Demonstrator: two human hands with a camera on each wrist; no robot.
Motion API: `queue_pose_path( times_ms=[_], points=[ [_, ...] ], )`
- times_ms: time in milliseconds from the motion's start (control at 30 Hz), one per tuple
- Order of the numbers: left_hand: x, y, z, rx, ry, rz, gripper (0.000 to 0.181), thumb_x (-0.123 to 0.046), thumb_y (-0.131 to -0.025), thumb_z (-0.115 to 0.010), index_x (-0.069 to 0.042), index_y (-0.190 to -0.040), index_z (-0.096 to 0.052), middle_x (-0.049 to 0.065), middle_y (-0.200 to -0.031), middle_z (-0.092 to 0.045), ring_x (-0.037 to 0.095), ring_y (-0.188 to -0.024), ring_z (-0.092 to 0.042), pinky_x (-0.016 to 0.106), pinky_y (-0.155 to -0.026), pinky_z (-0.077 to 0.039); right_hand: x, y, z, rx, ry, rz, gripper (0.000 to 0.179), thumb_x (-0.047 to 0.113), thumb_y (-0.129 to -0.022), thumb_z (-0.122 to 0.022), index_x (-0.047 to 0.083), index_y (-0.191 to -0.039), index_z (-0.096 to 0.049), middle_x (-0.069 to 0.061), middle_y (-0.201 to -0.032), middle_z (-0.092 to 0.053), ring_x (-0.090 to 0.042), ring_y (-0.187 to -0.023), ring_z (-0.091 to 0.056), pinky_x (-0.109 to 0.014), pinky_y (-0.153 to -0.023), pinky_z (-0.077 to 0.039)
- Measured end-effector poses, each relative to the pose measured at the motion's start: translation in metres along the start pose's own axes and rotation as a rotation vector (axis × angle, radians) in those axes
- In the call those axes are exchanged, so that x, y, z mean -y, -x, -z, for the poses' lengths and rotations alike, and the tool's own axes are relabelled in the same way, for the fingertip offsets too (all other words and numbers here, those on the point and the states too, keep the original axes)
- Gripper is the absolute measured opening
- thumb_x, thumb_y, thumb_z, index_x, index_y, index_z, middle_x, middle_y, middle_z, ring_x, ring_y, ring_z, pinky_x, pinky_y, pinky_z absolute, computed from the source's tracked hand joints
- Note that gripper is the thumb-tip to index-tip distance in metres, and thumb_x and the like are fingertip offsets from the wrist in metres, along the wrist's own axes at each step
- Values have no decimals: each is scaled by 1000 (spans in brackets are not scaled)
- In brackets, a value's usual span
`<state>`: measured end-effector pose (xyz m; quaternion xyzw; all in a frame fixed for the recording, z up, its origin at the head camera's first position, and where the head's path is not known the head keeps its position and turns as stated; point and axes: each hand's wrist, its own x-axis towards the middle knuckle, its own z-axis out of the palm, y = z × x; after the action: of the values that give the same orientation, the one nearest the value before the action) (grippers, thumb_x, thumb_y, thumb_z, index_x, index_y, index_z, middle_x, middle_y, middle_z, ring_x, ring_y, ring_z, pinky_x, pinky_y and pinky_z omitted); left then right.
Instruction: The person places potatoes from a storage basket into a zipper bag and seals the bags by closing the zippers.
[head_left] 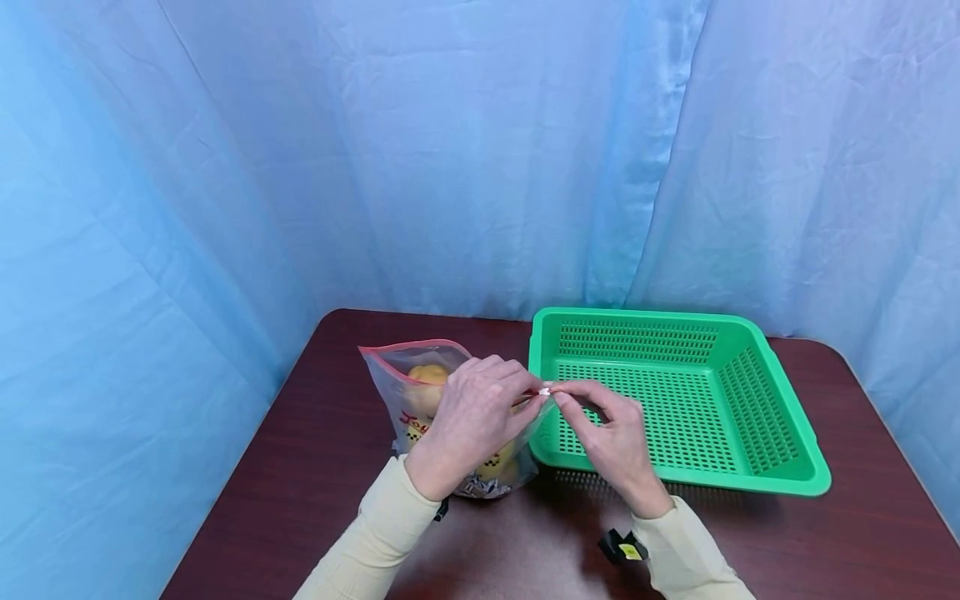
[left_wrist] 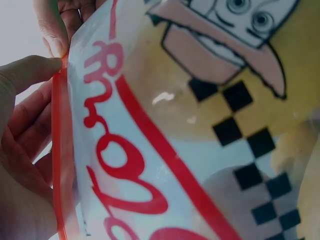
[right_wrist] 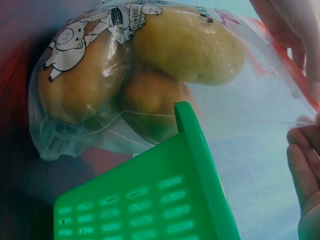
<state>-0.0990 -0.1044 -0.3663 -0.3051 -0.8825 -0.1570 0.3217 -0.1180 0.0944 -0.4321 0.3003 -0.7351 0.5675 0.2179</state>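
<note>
A clear zip bag (head_left: 487,475) with a red zip edge and cartoon print stands upright on the table, holding rounded yellow and orange pieces of produce (right_wrist: 187,47). My left hand (head_left: 480,412) pinches the red zip edge (left_wrist: 61,150) near the bag's right corner, thumb on top. At that corner, my right hand (head_left: 611,433) pinches the bag's end between thumb and forefinger, where a small white piece (head_left: 545,391) shows between the two hands. Left of my left hand, the bag's mouth gapes. Much of the bag's front is hidden by my left hand in the head view.
A green perforated basket (head_left: 795,400) stands on the right side of the dark red-brown table (head_left: 300,483), its left rim close beside the bag. Light blue curtains (head_left: 465,167) hang behind and to the sides of the table.
</note>
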Motion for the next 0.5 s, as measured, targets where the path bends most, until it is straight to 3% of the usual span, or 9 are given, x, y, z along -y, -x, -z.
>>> queue_pose_path(
  times_ms=[333,500],
  points=[
    [5,6,7,2,14,33,9,-23,-86,-86,-18,-90,-80,-7,-82,-72,11,-77,-64,29,-68,-52,3,0,-2,-4,-48,-23,25,-12,-92,-69,4,-110,-77,-11,-108,-77,-9,-99,-73,-21,-87,-57],
    [7,10,8,-10,13,41,10,-21,-86,-86,-17,-92,-80,-6,-84,-72,11,-76,-63,28,-67,-52,6,-1,-5,7,-7,-24,26,-8,-92,-73,6,-113,-75,-7,-107,-77,-9,-98,-73,-19,-86,-56]
  ],
)
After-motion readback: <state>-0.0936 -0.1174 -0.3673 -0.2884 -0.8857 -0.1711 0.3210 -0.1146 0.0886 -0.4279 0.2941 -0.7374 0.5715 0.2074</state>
